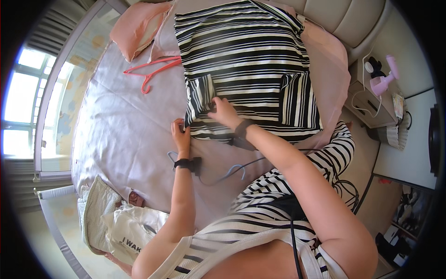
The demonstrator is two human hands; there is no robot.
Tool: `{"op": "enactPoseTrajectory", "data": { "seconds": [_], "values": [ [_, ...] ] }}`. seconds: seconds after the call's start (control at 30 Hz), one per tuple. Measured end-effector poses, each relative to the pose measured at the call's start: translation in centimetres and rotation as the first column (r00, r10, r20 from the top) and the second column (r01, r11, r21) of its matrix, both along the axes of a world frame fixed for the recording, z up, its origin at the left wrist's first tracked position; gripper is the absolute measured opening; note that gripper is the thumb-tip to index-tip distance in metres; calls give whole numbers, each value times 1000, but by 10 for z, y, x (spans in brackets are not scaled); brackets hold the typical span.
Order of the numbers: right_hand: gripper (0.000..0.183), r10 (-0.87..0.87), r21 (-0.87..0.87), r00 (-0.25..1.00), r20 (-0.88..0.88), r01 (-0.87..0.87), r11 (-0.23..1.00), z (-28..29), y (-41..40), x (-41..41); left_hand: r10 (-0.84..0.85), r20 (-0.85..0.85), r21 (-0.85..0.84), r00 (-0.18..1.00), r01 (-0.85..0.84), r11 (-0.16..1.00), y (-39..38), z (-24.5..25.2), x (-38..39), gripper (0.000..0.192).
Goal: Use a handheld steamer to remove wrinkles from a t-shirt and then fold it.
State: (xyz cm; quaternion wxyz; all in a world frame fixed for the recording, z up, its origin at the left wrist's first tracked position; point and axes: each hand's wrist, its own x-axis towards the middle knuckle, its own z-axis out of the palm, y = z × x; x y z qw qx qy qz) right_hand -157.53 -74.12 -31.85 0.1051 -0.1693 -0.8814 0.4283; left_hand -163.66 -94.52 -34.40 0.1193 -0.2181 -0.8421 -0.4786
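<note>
A black-and-white striped shirt (244, 66) lies spread flat on the bed, its sleeves folded inward over the body. My right hand (225, 112) pinches the end of the left-hand folded sleeve (201, 91) between thumb and fingers. At the shirt's near left corner, my left hand (180, 136) has its fingers curled on the fabric edge. The other folded sleeve (295, 101) rests along the right side, untouched. Part of a coral plastic hanger (153, 71) sticks out from beneath the shirt's left edge.
Pale sheeting (129, 125) covers the bed. A pink pillow (136, 29) lies at the far left. Near me is a light blue hanger (230, 171). Folded clothes (129, 230) sit at the near left. A pink handheld steamer (383, 78) stands on the bedside cabinet (366, 97).
</note>
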Motion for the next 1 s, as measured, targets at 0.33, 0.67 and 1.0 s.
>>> {"op": "enactPoseTrajectory", "data": {
  "seconds": [0.33, 0.67, 1.0],
  "values": [
    [14, 154, -208, 965, -210, -199, 958, 61, 50, 27, 204, -86, -243, 975, -219, 945, -5, 60, 50, 26],
    [22, 114, 46, 957, 268, -131, 990, 85, 162, 150, 8, 71, -432, 997, 23, 902, -35, 55, 43, 26],
    [39, 328, -740, 936, 129, -129, 661, 76, 108, 51, 114, 234, -375, 965, -18, 927, -15, 29, 20, 41]
  ]
}}
